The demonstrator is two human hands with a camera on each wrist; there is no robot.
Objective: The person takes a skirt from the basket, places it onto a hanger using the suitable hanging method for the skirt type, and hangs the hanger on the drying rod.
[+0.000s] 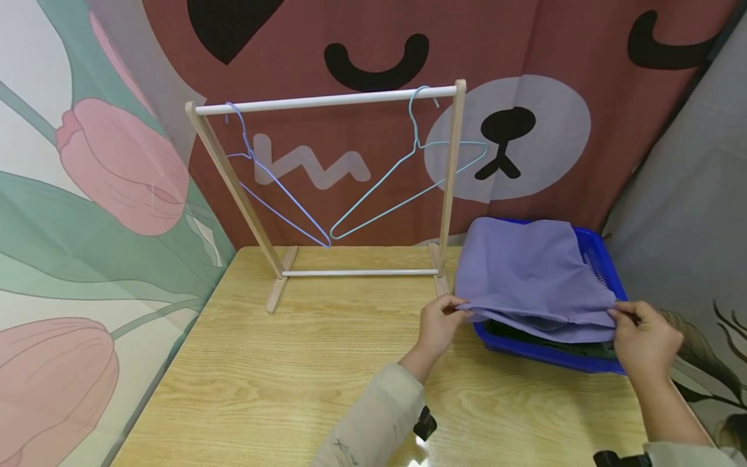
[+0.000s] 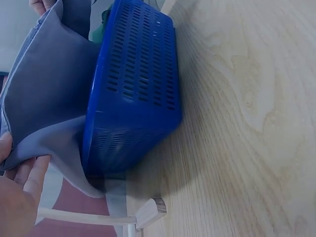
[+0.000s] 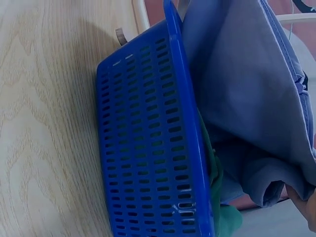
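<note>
A purple garment (image 1: pixel 525 266) is spread over a blue basket (image 1: pixel 601 253), its near edge lifted above the basket's front rim. My left hand (image 1: pixel 438 327) pinches the near left corner between thumb and fingers. At the near right corner, my right hand (image 1: pixel 648 337) pinches the same edge. A stitched hem shows along the lifted edge of the garment (image 3: pixel 247 74) in the right wrist view. Dark green cloth (image 3: pixel 216 173) lies beneath it in the basket, mostly hidden.
A wooden rack (image 1: pixel 452 181) with a white top bar stands left of the basket. From it hang a purple hanger (image 1: pixel 286 191) and a light blue hanger (image 1: pixel 373 188). The wooden table (image 1: pixel 292 383) ends at a printed curtain (image 1: pixel 373 39) behind.
</note>
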